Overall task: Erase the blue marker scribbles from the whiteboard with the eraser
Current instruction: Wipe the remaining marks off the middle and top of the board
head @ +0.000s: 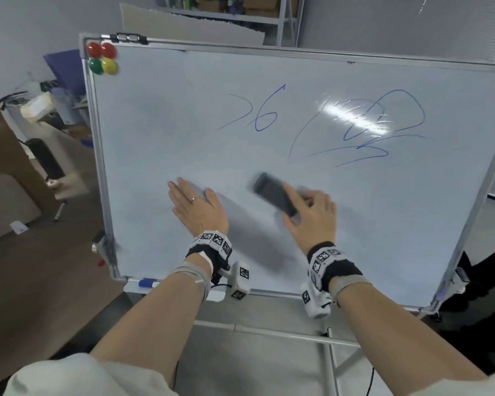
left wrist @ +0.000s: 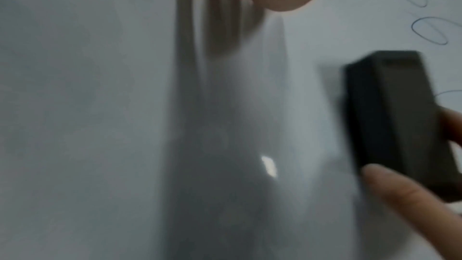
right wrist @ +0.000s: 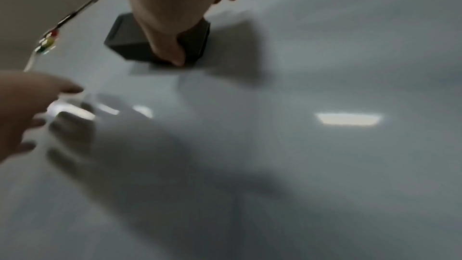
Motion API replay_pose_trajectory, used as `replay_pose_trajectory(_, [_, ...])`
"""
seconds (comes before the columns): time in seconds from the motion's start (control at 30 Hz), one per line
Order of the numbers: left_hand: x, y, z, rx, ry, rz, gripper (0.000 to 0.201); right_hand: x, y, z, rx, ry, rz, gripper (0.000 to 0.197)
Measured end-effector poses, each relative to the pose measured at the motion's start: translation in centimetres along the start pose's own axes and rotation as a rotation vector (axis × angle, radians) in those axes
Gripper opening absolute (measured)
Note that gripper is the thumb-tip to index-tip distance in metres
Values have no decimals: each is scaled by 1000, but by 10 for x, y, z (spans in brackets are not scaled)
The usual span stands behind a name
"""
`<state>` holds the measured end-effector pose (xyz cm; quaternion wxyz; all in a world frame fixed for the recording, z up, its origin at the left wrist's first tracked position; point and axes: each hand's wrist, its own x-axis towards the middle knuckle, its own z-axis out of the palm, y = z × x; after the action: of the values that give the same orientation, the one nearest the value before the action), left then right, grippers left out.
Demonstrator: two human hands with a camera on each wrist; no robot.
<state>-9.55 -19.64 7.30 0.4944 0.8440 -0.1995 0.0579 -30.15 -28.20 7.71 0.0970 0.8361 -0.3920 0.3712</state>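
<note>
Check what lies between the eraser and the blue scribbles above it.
Only bare whiteboard, seen in the head view: the eraser in the right hand sits below the scribbles.

Tag-patterned wristbands (head: 214,240), ring (head: 194,199), pale sleeves (head: 77,377)

Whiteboard (head: 160,132) on stand: blue scribbles (head: 355,130) upper right; four round magnets (head: 102,62) top-left corner; blue marker (head: 148,282) in bottom tray.

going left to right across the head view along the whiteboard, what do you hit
Cluster of round red, green and yellow magnets → left hand flat on the white whiteboard → dark grey rectangular eraser → right hand, its grip on the eraser → large blue marker scribble.
</note>
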Motion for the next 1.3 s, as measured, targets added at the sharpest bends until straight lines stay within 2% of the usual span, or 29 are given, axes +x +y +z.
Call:
replay_pose_trajectory(0.07, [2, 2, 0, -2, -9, 19, 68, 7, 3, -5, 34, 108, 211, 71])
replay_pose_trajectory(0.1, [3, 4, 1, -1, -15, 29, 68, 9, 2, -6, 46, 138, 248, 71])
replay_pose_trajectory(0.13, [4, 7, 2, -2, -21, 36, 69, 11, -1, -6, 43, 144, 207, 72])
replay_pose_trajectory(0.23, [13, 13, 0, -3, -24, 52, 72, 20, -16, -8, -34, 70, -81, 73])
replay_pose_trajectory(0.27, [17, 15, -1, 1, -17, 68, 72, 30, -18, -11, -45, 85, -71, 71])
replay_pose_trajectory(0.3, [22, 15, -3, 5, -9, 86, 72, 41, -20, -14, -22, 132, 33, 69])
replay_pose_trajectory(0.37, [33, 15, -8, 5, 13, 115, 72, 62, -22, -21, 62, 258, 334, 70])
replay_pose_trajectory(0.4, [39, 16, -11, 5, 23, 120, 72, 69, -23, -23, 80, 293, 416, 72])
replay_pose_trajectory(0.43, [44, 17, -14, 4, 31, 116, 72, 73, -26, -23, 74, 301, 423, 73])
replay_pose_trajectory(0.5, [53, 19, -19, 2, 34, 107, 72, 77, -40, -19, 32, 279, 279, 71])
replay_pose_trajectory(0.63, [70, 20, -27, -2, 59, 113, 71, 82, -86, -7, -38, 112, -187, 67])
replay_pose_trajectory(0.67, [74, 20, -29, -3, 63, 114, 71, 86, -92, -7, -79, 86, -262, 66])
replay_pose_trajectory(0.7, [78, 19, -31, -5, 70, 115, 70, 92, -93, -8, -103, 88, -271, 65])
replay_pose_trajectory(0.73, [82, 18, -34, -9, 77, 112, 70, 97, -90, -10, -89, 118, -198, 64])
replay_pose_trajectory(0.83, [91, 12, -40, -10, 87, 108, 69, 112, -76, -18, 59, 301, 249, 65])
replay_pose_trajectory(0.87, [93, 11, -41, -7, 87, 109, 69, 115, -74, -18, 81, 326, 344, 67])
replay_pose_trajectory(0.9, [95, 10, -42, -4, 87, 108, 68, 116, -78, -17, 87, 307, 365, 68])
replay_pose_trajectory(0.93, [97, 10, -43, -2, 87, 105, 68, 116, -85, -16, 93, 263, 315, 68])
replay_pose_trajectory(1.03, [101, 14, -45, -14, 80, 112, 68, 113, -116, -9, 61, 107, -56, 69])
replay_pose_trajectory(1.07, [102, 16, -45, -25, 75, 118, 68, 113, -120, -8, 8, 80, -144, 68])
replay_pose_trajectory(1.1, [104, 18, -46, -36, 73, 123, 68, 116, -119, -10, -27, 81, -155, 68])
replay_pose_trajectory(1.13, [106, 19, -47, -41, 76, 127, 68, 119, -114, -11, -28, 105, -84, 67])
replay_pose_trajectory(1.23, [111, 18, -49, -43, 90, 127, 67, 128, -95, -22, 118, 258, 317, 67])
replay_pose_trajectory(1.27, [112, 17, -50, -42, 89, 126, 67, 129, -92, -22, 136, 287, 373, 69])
replay_pose_trajectory(1.3, [113, 16, -49, -39, 86, 125, 67, 130, -94, -21, 126, 284, 349, 70])
